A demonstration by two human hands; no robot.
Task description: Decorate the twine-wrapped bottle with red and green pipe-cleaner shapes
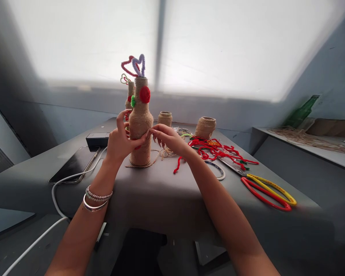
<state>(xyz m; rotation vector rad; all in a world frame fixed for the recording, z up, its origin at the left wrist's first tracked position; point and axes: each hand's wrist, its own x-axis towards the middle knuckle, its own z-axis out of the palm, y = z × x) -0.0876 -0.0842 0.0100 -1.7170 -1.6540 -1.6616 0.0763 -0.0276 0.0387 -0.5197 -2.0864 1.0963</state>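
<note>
A twine-wrapped bottle [140,120] stands upright on the grey table in front of me. On its neck sit a red pom-pom [145,94] and a green fuzzy piece [132,101], and a lilac pipe-cleaner heart [139,65] rises from its mouth. My left hand [120,138] grips the bottle from the left, its thumb across the front beside a bit of red low on the body. At the right side of the bottle, the thumb and finger of my right hand [165,137] are pinched together near the left thumb; anything between them is too small to tell. Loose twine [149,165] curls round the base.
Behind stands another wrapped bottle [130,90], with two twine-wrapped jars [165,118] [206,126] farther right. Red pipe cleaners [215,149], scissors [268,191] and a roll of tape [220,172] lie rightward. A phone [74,165] and white cable [74,176] lie left.
</note>
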